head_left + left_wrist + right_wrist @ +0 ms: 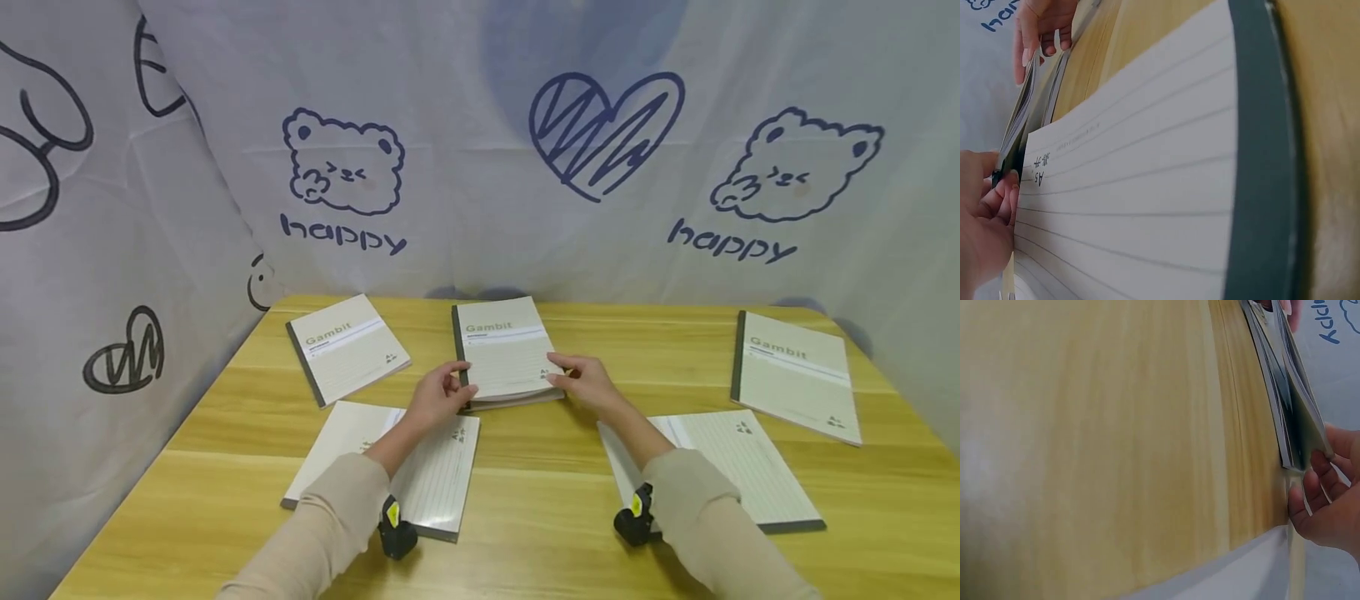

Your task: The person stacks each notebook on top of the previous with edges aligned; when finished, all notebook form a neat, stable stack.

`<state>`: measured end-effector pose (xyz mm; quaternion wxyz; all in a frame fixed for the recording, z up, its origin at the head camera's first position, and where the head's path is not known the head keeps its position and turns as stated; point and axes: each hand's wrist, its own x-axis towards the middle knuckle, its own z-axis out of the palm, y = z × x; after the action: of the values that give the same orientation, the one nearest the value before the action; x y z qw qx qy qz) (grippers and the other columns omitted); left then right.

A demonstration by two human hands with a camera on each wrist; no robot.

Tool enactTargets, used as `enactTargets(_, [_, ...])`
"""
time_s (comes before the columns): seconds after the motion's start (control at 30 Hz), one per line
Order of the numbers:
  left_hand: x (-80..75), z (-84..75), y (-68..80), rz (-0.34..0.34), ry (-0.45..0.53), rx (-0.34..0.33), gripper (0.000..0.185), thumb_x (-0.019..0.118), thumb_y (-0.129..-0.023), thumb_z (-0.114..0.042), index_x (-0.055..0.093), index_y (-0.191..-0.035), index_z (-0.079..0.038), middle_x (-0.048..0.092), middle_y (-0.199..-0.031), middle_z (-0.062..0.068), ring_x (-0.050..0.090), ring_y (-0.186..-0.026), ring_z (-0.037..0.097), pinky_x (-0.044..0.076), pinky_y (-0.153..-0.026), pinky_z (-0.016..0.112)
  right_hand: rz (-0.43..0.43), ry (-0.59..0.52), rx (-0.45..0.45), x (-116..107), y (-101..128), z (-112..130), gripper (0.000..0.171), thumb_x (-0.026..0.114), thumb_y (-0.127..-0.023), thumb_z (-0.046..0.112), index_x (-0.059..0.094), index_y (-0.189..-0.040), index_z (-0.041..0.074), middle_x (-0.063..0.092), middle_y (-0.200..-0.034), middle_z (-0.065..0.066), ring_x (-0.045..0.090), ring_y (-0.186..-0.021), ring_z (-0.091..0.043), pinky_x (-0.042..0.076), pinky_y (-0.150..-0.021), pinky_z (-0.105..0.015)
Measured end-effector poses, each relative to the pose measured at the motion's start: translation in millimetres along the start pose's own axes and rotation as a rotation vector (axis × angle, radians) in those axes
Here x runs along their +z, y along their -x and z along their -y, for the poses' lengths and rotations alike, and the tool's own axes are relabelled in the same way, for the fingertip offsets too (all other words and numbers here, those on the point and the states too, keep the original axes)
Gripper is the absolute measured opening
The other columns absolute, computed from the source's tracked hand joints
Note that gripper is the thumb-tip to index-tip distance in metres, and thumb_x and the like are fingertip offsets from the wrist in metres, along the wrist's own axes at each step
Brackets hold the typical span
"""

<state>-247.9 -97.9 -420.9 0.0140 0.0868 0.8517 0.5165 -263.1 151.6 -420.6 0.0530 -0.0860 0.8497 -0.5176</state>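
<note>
Both hands hold a cream Gambit notebook with a dark spine, at the middle of the table's far side. My left hand pinches its spine edge near the lower left corner. At the opposite edge, my right hand pinches it near the lower right corner, thumb below and fingers above. Under it lies a second notebook, mostly hidden, its near edge showing. In the right wrist view, a narrow wedge of space separates the raised notebook from the lower notebook.
One notebook lies at the back left, another notebook at the back right. Beneath my left forearm is a front-left notebook; a front-right notebook lies partly under my right forearm. Printed cloth hangs behind the wooden table.
</note>
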Motion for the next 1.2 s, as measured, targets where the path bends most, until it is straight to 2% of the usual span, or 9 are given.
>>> enactTargets(0.13, [-1.5, 0.8, 0.0, 0.028, -0.096, 0.048, 0.039, 0.062, -0.086, -0.008, 0.054, -0.123, 0.003, 0.046, -0.068, 0.0, 0.038, -0.058, 0.009, 0.035, -0.055, 0.02, -0.019, 0.053, -0.016, 3.5, -1.9, -1.8, 0.042, 0.057, -0.091, 0.008, 0.05, -0.13, -0.004, 0.048, -0.134, -0.024, 0.048, -0.088, -0.02, 0.041, -0.072, -0.022])
enactTargets(0.4, [-4.5, 1.3, -2.1, 0.068, -0.272, 0.14, 0.041, 0.061, -0.088, -0.011, 0.052, -0.125, 0.004, 0.053, -0.068, 0.005, 0.04, -0.057, 0.01, 0.035, -0.054, 0.021, -0.021, 0.192, -0.105, 4.1, -3.0, 0.8, 0.039, 0.058, -0.09, 0.007, 0.052, -0.126, -0.008, 0.058, -0.117, -0.026, 0.051, -0.089, -0.026, 0.043, -0.075, -0.028])
enactTargets(0.6, [-4.1, 0.1, -5.2, 0.105, -0.333, 0.131, 0.043, 0.062, -0.088, -0.014, 0.051, -0.127, 0.003, 0.054, -0.067, 0.005, 0.042, -0.056, 0.009, 0.036, -0.053, 0.021, -0.012, 0.263, -0.13, 3.2, -2.7, 1.9, 0.04, 0.058, -0.089, 0.007, 0.052, -0.126, -0.008, 0.059, -0.099, -0.022, 0.049, -0.082, -0.024, 0.042, -0.072, -0.029])
enactTargets(0.93, [-3.7, -2.5, -5.2, 0.153, -0.433, 0.112, 0.046, 0.059, -0.09, -0.016, 0.046, -0.13, 0.002, 0.052, -0.067, 0.005, 0.043, -0.057, 0.012, 0.035, -0.052, 0.023, 0.043, 0.383, -0.134, 2.7, -3.4, 2.2, 0.043, 0.057, -0.091, 0.011, 0.049, -0.13, -0.007, 0.059, -0.1, -0.021, 0.043, -0.077, -0.02, 0.036, -0.069, -0.028])
enactTargets(1.2, [-2.7, -0.2, -5.4, 0.17, -0.446, 0.125, 0.046, 0.058, -0.091, -0.016, 0.045, -0.132, 0.003, 0.052, -0.065, 0.004, 0.042, -0.056, 0.011, 0.035, -0.052, 0.022, 0.079, 0.451, -0.125, 3.2, -2.5, 1.4, 0.045, 0.055, -0.092, 0.012, 0.045, -0.133, -0.006, 0.051, -0.08, -0.011, 0.038, -0.069, -0.017, 0.032, -0.063, -0.026])
